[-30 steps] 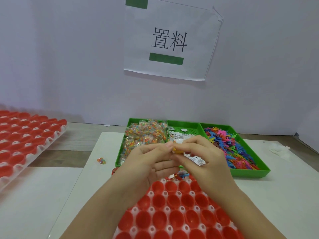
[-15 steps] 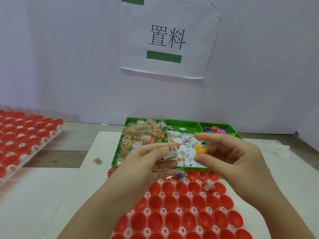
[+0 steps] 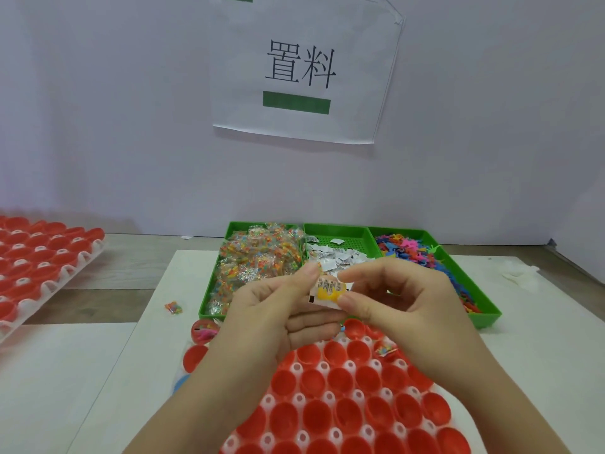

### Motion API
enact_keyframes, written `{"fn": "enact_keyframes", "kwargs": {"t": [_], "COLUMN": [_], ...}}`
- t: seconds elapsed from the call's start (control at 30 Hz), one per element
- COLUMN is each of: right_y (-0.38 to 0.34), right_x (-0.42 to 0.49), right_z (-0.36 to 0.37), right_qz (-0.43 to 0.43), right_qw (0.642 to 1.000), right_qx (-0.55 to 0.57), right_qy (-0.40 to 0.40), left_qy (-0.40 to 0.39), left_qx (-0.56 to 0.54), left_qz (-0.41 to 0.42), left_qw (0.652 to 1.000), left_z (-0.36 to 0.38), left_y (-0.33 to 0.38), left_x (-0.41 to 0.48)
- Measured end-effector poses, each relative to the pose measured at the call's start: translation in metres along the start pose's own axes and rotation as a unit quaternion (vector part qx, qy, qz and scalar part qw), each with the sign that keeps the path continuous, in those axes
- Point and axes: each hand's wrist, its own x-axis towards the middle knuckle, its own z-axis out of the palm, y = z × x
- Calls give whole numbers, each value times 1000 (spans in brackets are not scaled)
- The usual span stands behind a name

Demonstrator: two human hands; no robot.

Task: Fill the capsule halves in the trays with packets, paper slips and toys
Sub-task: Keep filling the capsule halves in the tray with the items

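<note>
Filling is barely begun: left hand (image 3: 275,309) and right hand (image 3: 402,299) share a pinch grip on a paper slip (image 3: 319,294) and yellow toy (image 3: 330,291) above the near tray (image 3: 323,366) (two far capsule halves (image 3: 203,332) loaded, visible rest empty).

Glossy red plastic capsule halves (image 3: 340,417) in a smooth white plastic tray (image 3: 297,367); green plastic bins (image 3: 486,318); clear shiny film on packets (image 3: 258,260); matt paper slips (image 3: 337,257); matt white worktop (image 3: 82,371).
</note>
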Motion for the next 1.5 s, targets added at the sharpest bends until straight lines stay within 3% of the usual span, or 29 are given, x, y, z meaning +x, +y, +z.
{"fn": "enact_keyframes", "kwargs": {"t": [0.13, 0.3, 0.4, 0.53, 0.67, 0.73, 0.9, 1.0, 1.1, 1.2, 1.3, 1.37, 1.5], "right_y": [3, 16, 37, 59, 72, 75, 78, 82, 82, 68, 42, 22, -5], "right_x": [3, 30, 63, 95, 109, 112, 108, 102, 96, 89, 79, 68, 51], "right_z": [1, 3, 10, 41, 67, 69, 56, 49, 45, 43, 45, 47, 44], "right_qz": [21, 75, 91, 82, 83, 97, 132, 110, 79, 101, 98, 93, 78], "right_qw": [998, 994, 990, 952, 857, 844, 914, 921, 958, 988, 986, 970, 963], "right_qx": [54, 77, -106, -269, -465, -484, -336, -335, -269, -110, 107, 214, 256], "right_qy": [3, 30, -7, -116, -206, -212, -186, -164, -63, 27, 78, 61, 17], "left_qy": [-13, 96, 132, 151, 144, 138, 134, 126, 122, 127, 111, 84, 47], "left_qx": [24, -18, -39, -30, -32, -30, -29, -38, -26, -17, -31, -33, -23], "left_qz": [21, 57, 79, 88, 90, 91, 101, 105, 103, 99, 88, 94, 130], "left_qw": [999, 994, 987, 984, 985, 986, 985, 986, 987, 987, 989, 991, 990], "left_z": [-2, -28, -47, -58, -59, -59, -56, -52, -48, -44, -42, -40, -37], "left_y": [0, 14, 26, 30, 31, 32, 34, 33, 33, 31, 29, 27, 26], "left_x": [0, 11, 16, 18, 18, 18, 18, 17, 15, 14, 14, 13, 11]}}
